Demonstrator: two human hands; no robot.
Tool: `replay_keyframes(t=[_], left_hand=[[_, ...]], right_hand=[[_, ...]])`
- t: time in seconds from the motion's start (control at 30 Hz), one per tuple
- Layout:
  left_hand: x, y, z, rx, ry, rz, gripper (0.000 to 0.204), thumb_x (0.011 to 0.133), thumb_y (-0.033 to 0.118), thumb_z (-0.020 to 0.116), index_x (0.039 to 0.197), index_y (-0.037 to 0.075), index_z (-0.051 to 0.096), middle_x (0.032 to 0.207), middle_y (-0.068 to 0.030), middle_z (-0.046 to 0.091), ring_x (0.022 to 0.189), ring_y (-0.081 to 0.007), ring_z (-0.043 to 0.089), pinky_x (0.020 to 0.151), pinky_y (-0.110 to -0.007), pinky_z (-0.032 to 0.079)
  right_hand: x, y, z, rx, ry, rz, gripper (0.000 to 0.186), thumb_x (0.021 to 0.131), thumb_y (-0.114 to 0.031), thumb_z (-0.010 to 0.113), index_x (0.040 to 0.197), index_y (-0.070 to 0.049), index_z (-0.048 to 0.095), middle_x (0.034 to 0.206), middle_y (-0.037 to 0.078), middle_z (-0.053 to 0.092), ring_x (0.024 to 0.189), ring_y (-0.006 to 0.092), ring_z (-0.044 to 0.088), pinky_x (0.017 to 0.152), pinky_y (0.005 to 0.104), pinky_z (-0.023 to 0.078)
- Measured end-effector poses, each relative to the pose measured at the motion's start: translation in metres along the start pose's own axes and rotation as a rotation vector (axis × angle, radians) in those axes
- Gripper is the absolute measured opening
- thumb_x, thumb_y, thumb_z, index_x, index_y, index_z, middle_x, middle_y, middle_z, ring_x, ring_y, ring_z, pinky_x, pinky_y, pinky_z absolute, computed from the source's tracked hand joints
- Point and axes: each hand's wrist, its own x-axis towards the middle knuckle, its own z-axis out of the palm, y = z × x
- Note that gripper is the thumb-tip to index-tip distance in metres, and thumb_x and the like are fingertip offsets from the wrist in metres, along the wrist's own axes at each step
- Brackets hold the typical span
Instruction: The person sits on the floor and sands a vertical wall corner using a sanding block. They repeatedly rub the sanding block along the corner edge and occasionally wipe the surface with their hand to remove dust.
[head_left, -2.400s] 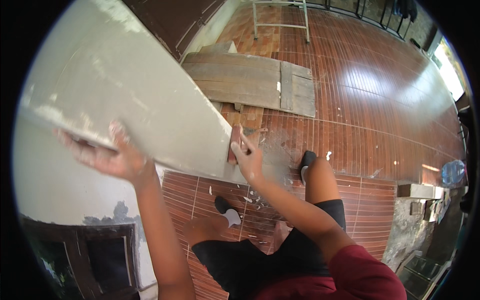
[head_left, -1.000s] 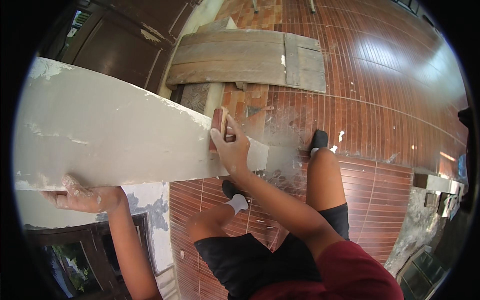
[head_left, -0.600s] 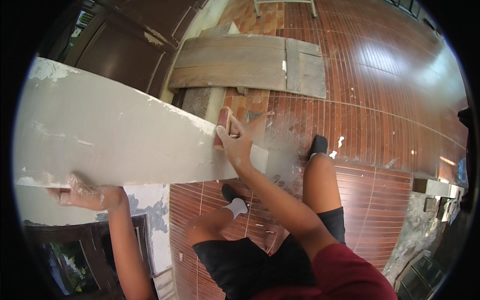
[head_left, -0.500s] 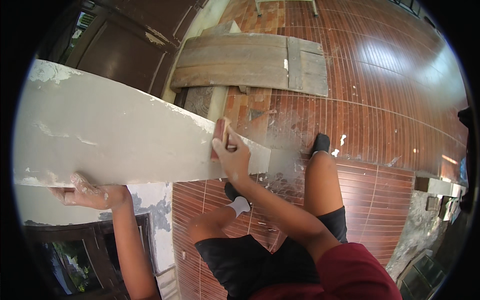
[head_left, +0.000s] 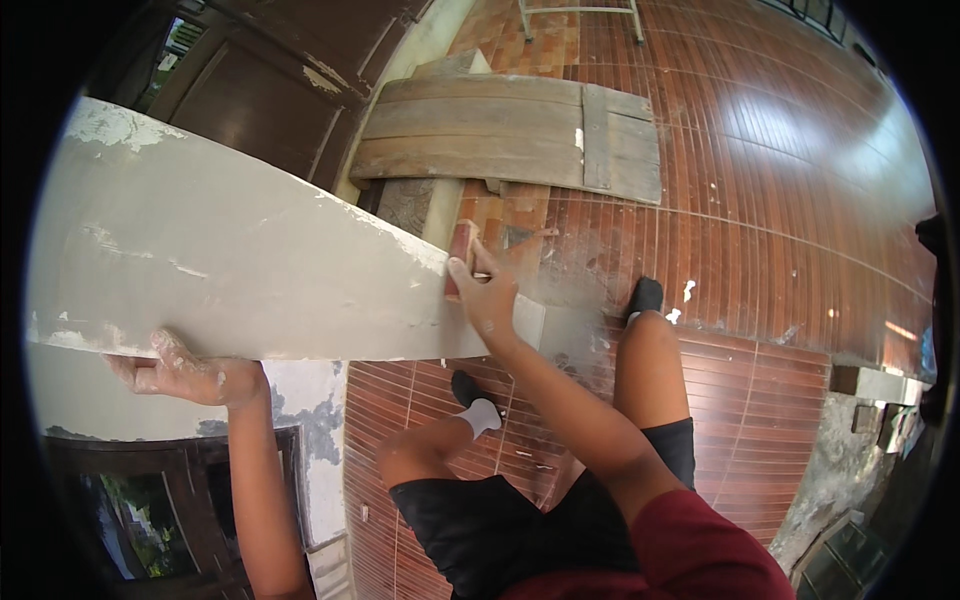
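**Right hand presses block on grey ledge, left hand grips its lower edge**

At 9 o'clock, a grey plastered ledge (head_left: 230, 270) runs from the left rim toward centre, tapering to the right. White patches show on its top left corner and along its face.

Left hand (head_left: 185, 372) at 8 o'clock: dusty with white plaster, fingers curled up against the ledge's lower edge, touching it. Fingers closed on the edge; how far they wrap behind it cannot be told. Forearm drops to the lower rim.

Below the left hand, a patchy white wall (head_left: 305, 430) and a dark frame (head_left: 150, 500) at 7 o'clock.

At centre, right hand (head_left: 488, 295) lies flat over a small reddish-brown block (head_left: 460, 255), fingers together and clamped on it, pressing it against the ledge's right end. The block sits just above the fingers, upright, touching the grey surface near the upper edge.

Below, at 6 o'clock, the person's legs in black shorts (head_left: 480, 520), one foot in a white sock (head_left: 482, 412) with dark shoe, other dark shoe (head_left: 645, 295) at 3 o'clock of the hand. Red sleeve (head_left: 700, 550) at 5 o'clock.

At 12 o'clock, a weathered wooden panel (head_left: 510, 135) lies flat on the red tiled floor (head_left: 780, 200), well apart from the hands. Dust and white specks on tiles between panel and shoe.
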Motion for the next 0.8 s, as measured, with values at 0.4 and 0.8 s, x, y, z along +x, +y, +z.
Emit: replay_keyframes(t=[0.4,0.8], left_hand=[[0.001,0.010,0.004,-0.120,0.023,-0.113,0.072,0.102,0.035,0.048,0.151,-0.003,0.012,0.144,-0.0183,0.026,0.142,-0.0309,0.029,0.121,-0.048,0.025],[0.001,0.005,0.004,-0.243,0.025,-0.108,0.066,0.103,0.036,0.046,0.149,0.000,0.015,0.147,-0.0191,0.026,0.141,-0.0303,0.033,0.116,-0.047,0.037]], right_hand=[[0.006,0.002,-0.003,0.258,-0.213,0.380,0.058,0.093,-0.014,0.072,0.143,0.006,0.050,0.098,0.012,0.069,0.082,0.0160,0.069,0.061,0.0300,0.064],[0.003,-0.016,-0.004,-0.036,-0.266,0.104,0.052,0.093,-0.016,0.073,0.138,0.004,0.058,0.094,0.008,0.071,0.076,0.0098,0.066,0.058,0.0249,0.056]])
